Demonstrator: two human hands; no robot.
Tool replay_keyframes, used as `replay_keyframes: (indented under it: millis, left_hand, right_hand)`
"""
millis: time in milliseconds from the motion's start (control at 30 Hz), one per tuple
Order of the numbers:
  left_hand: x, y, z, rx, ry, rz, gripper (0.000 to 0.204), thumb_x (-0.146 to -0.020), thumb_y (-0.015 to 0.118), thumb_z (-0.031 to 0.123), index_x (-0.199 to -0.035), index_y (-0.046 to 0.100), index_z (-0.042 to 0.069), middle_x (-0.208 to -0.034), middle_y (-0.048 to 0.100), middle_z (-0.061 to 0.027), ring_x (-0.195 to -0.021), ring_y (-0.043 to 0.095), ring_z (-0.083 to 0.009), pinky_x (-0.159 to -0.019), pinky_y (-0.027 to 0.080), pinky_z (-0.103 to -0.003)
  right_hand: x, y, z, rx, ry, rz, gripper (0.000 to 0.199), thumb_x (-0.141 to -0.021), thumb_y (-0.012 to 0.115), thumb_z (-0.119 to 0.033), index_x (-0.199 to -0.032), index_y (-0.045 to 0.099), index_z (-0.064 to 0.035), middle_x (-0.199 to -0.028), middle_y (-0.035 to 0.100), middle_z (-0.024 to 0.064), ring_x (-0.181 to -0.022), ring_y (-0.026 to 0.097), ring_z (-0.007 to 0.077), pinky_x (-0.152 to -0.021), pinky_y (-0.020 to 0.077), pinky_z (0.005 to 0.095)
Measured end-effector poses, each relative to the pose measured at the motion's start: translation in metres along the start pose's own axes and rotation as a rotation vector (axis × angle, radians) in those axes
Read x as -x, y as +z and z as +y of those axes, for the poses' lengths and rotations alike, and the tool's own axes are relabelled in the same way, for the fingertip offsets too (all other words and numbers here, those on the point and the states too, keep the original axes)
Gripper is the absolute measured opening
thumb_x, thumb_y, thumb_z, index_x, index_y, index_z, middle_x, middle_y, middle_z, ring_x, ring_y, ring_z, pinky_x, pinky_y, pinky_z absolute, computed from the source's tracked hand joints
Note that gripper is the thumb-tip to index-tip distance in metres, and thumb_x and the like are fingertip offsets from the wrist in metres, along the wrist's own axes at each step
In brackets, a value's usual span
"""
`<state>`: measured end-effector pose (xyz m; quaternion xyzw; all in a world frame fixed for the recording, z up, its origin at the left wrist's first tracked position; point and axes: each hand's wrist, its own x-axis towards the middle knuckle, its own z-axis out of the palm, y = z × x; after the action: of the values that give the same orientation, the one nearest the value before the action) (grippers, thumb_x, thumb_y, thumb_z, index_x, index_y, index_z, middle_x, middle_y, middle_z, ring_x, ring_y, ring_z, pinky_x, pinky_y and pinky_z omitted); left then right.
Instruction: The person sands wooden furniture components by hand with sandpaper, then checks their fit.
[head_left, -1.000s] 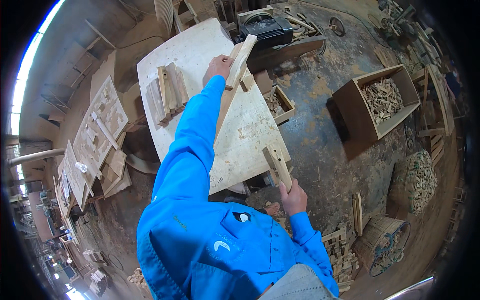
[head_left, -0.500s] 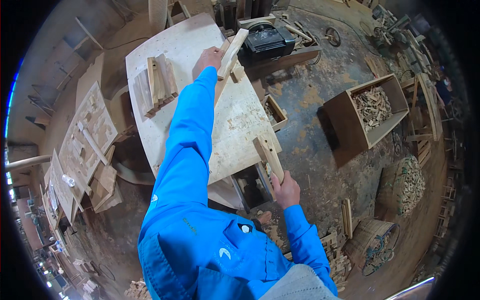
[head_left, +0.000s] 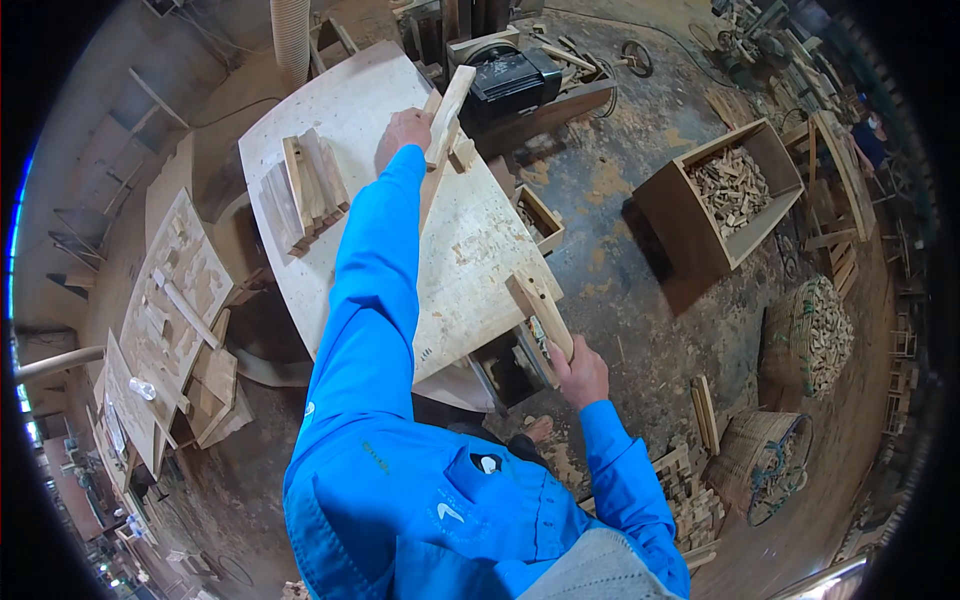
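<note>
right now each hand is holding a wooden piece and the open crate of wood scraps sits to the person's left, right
Not quite. The head view shows the crate of wood scraps on the person's right, not left. The rest holds: the left hand grips a wooden piece, and the right hand grips another wooden piece.

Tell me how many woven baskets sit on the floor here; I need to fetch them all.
2. One woven basket, heaped with wood offcuts, stands on the person's right beyond the open wooden crate. The other basket sits nearer, lower right. More may be hidden at the dark rim.

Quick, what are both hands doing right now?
Left hand: closed around a long wooden piece over the table.
Right hand: closed on another wooden piece.
</note>
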<state>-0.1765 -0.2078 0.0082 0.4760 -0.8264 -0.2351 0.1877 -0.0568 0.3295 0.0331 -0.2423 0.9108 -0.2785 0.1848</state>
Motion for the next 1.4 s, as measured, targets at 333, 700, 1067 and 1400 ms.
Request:
replay_keyframes:
  millis: [333,700,1067,1400]
  left_hand:
    - [0.069,-0.012,0.004,-0.032,0.191,0.185,0.034,-0.093,0.070,0.029,-0.123,0.077,0.015,-0.122,0.070,-0.0187,-0.117,0.065,-0.0380,-0.103,0.052,-0.049]
    - [0.140,-0.024,-0.029,0.084,0.085,-0.038,0.034,-0.093,0.073,0.035,-0.108,0.080,0.005,-0.104,0.076,-0.0196,-0.102,0.072,-0.0349,-0.095,0.056,-0.046]
    - [0.122,0.016,-0.012,0.230,-0.022,-0.055,0.020,-0.091,0.079,0.024,-0.097,0.083,0.006,-0.082,0.079,-0.0085,-0.067,0.073,-0.0158,-0.062,0.060,-0.033]
    - [0.091,0.028,-0.001,0.302,-0.070,-0.026,0.020,-0.088,0.082,0.024,-0.093,0.082,0.005,-0.078,0.077,-0.0070,-0.064,0.069,-0.0141,-0.059,0.056,-0.032]
  right_hand:
    - [0.047,-0.009,0.042,-0.004,0.056,-0.077,0.045,-0.100,0.064,-0.049,-0.109,0.065,-0.0049,-0.091,0.073,0.0260,-0.087,0.070,0.0486,-0.074,0.0541,0.0578]
    - [0.087,-0.016,0.080,0.029,0.037,-0.041,0.044,-0.101,0.064,-0.048,-0.108,0.065,-0.0053,-0.089,0.073,0.0252,-0.086,0.071,0.0486,-0.073,0.0543,0.0574]
    - [0.110,-0.020,0.090,0.015,0.065,-0.079,0.043,-0.101,0.065,-0.047,-0.110,0.066,-0.0052,-0.089,0.073,0.0258,-0.086,0.071,0.0485,-0.073,0.0551,0.0571]
    - [0.093,-0.020,0.076,-0.008,0.061,-0.068,0.042,-0.101,0.064,-0.046,-0.109,0.064,-0.0045,-0.090,0.073,0.0260,-0.085,0.070,0.0485,-0.072,0.0537,0.0568]
